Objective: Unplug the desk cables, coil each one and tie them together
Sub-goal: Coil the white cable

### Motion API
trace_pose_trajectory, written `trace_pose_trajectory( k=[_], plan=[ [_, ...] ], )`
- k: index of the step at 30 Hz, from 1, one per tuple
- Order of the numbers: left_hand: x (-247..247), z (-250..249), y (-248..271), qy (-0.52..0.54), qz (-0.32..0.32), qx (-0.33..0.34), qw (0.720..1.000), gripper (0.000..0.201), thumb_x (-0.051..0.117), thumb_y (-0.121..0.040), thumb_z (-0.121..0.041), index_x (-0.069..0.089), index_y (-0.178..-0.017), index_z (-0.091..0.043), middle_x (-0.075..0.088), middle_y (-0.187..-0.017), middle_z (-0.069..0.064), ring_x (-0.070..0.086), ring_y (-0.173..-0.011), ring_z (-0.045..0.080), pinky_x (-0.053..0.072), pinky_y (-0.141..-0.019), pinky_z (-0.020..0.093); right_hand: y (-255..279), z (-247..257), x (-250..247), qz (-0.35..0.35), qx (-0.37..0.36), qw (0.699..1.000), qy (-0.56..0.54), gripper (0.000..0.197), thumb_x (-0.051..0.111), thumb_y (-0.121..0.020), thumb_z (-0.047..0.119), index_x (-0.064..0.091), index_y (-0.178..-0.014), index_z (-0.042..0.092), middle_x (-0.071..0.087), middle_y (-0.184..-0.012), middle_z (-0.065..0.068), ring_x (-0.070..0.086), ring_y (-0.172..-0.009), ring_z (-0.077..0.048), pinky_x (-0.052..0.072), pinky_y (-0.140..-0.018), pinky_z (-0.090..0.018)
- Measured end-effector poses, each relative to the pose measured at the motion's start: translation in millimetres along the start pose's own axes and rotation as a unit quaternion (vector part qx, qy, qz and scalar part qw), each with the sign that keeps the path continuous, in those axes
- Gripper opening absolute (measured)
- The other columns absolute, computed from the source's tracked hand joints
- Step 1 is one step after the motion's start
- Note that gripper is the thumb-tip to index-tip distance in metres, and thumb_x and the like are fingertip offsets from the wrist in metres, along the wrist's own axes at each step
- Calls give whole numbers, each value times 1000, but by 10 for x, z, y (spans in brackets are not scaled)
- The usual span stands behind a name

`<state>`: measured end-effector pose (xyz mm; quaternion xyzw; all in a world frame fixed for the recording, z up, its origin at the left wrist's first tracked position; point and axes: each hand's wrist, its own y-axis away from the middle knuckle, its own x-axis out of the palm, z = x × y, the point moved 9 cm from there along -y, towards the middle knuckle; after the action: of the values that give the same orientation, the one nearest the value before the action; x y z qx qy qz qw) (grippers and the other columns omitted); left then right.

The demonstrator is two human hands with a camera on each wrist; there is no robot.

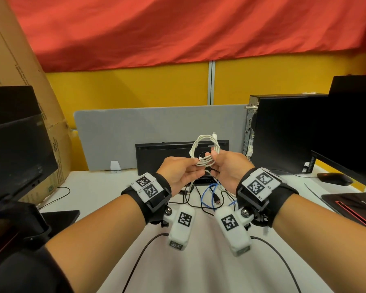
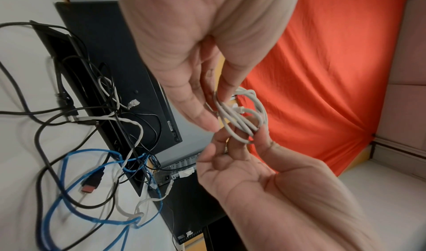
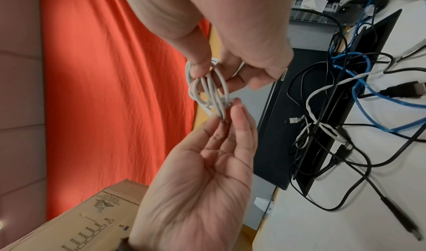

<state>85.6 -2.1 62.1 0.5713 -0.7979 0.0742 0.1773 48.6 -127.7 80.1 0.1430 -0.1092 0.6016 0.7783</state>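
Observation:
A white cable coil (image 1: 205,150) hangs in the air between both hands above the desk. My left hand (image 1: 195,166) pinches the coil's lower left side with thumb and fingers (image 2: 227,87). My right hand (image 1: 215,158) grips the right side, thumb (image 3: 200,67) pressed on the strands. The coil (image 2: 244,116) has several loops, and one plug end (image 1: 215,136) sticks up at the top. On the desk below lie tangled loose cables: a blue one (image 2: 76,200), black ones (image 2: 39,145), a white one (image 2: 136,136) and a black plug with a red tip (image 2: 92,182).
A black cable box lid (image 1: 167,157) stands open behind the hands, in front of a grey divider (image 1: 135,132). A black PC tower (image 1: 283,134) and a mouse (image 1: 334,178) are at the right. At the left are a monitor (image 1: 15,144) and a cardboard box (image 1: 13,60).

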Motion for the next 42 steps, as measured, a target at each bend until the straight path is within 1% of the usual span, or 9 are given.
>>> trace_pose_trajectory(
  k=[4, 11, 14, 18, 22, 28, 35, 39, 42],
  plan=[
    [-7, -41, -1, 25, 15, 21, 999, 16, 54, -93, 2, 65, -102, 8, 72, -100, 21, 71, -91, 26, 59, -78, 31, 16, -7, 83, 41, -4, 999, -14, 23, 45, -99, 9, 60, -118, 11, 61, -84, 1, 57, -91, -18, 36, -89, -36],
    [-71, -106, 23, 49, 32, 40, 997, 11, 57, -91, 2, 65, -97, 7, 68, -88, 18, 67, -81, 24, 55, -81, 31, 43, -45, 230, 115, 29, 991, -68, 37, 28, -97, -2, 50, -126, 2, 48, -66, 0, 57, -77, -18, 38, -94, -38],
    [-143, -127, 49, 55, 33, 29, 998, 10, 59, -90, 1, 65, -97, 6, 67, -88, 19, 66, -79, 24, 57, -73, 27, 56, -58, 336, 144, 35, 986, -80, 33, 35, -96, -1, 50, -126, 2, 50, -64, -1, 60, -70, -17, 46, -86, -35],
    [-408, -228, 78, 33, 1, 45, 998, 13, 60, -90, 2, 65, -100, 9, 67, -86, 20, 68, -71, 23, 57, -60, 25, 44, -117, 446, 146, -18, 988, 56, 34, 54, -90, -8, 53, -124, 0, 61, -90, -12, 61, -79, -21, 50, -76, -32],
    [-645, -316, 125, -19, -10, 68, 997, 11, 64, -88, -1, 69, -95, 6, 69, -85, 17, 70, -77, 22, 59, -67, 25, -13, -303, 507, 115, -13, 989, 95, 32, 60, -87, -7, 56, -119, -5, 61, -85, -15, 58, -68, -21, 51, -65, -29],
    [-1025, -268, 229, -145, -62, 53, 986, 18, 67, -87, -2, 67, -104, 3, 71, -87, 14, 70, -75, 18, 58, -66, 25, -76, -657, 679, 149, 38, 978, 138, 25, 62, -86, -8, 60, -109, 2, 65, -91, -16, 63, -72, -21, 54, -68, -27],
    [-1579, 69, 386, -300, -131, -53, 944, 16, 70, -81, 9, 66, -94, 0, 68, -99, 22, 67, -81, 27, 61, -67, 31, -77, -1178, 608, 200, 162, 894, 366, 28, 74, -81, 5, 66, -105, -7, 71, -99, -19, 65, -88, -25, 55, -89, -37],
    [-1929, 330, 460, -385, -140, -142, 901, 16, 71, -80, 8, 67, -91, -3, 66, -81, 14, 65, -68, 21, 60, -63, 31, -189, -1229, 417, 164, 176, 850, 468, 9, 69, -86, 5, 67, -94, 1, 70, -98, -16, 66, -83, -26, 55, -89, -42],
    [-2107, 473, 486, -424, -136, -182, 877, 15, 70, -84, 3, 68, -99, -2, 69, -77, 12, 65, -66, 19, 59, -69, 32, -307, -1186, 287, 128, 164, 825, 525, 18, 66, -88, 6, 64, -104, -1, 69, -100, -17, 64, -78, -26, 55, -88, -42]
  ],
)
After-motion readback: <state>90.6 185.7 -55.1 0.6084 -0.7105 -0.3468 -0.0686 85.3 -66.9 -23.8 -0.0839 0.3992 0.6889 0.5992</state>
